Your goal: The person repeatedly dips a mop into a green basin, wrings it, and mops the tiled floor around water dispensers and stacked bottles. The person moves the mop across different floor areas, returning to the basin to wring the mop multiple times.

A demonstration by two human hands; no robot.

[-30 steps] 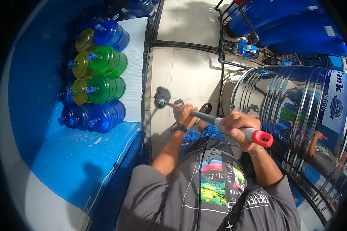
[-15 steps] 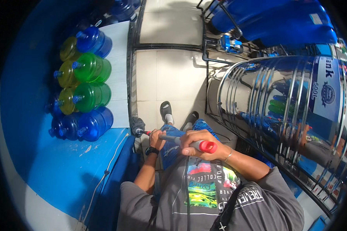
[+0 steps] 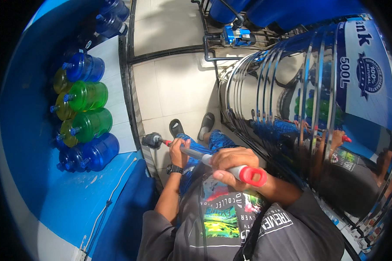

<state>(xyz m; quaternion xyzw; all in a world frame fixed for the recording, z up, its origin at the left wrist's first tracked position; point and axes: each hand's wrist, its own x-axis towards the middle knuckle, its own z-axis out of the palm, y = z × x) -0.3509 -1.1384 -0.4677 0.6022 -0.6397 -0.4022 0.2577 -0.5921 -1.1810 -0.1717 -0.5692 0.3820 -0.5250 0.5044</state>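
A mop with a grey pole (image 3: 195, 153) slants across in front of me, its red looped end (image 3: 253, 175) near my chest. My right hand (image 3: 234, 164) is wrapped round the upper pole, just below that red end. Lower down, my left hand (image 3: 179, 151), with a dark watch at the wrist, is closed round the pole. The dark mop head (image 3: 152, 140) is down at the tiled floor (image 3: 161, 91), left of my feet and beside the raised platform's edge. Its underside is hidden.
Blue, green and yellow water jugs (image 3: 90, 110) lie stacked on the platform at left. At right stands a large shiny steel tank (image 3: 287, 82). Dark pipes (image 3: 178, 53) cross the floor ahead, near a blue pump (image 3: 237, 36). My slippered feet (image 3: 204, 125) stand between.
The mop head has shifted away from the platform edge onto the tiles. My right hand and the red end are higher, nearer the camera. My right foot is farther forward; the view has shifted.
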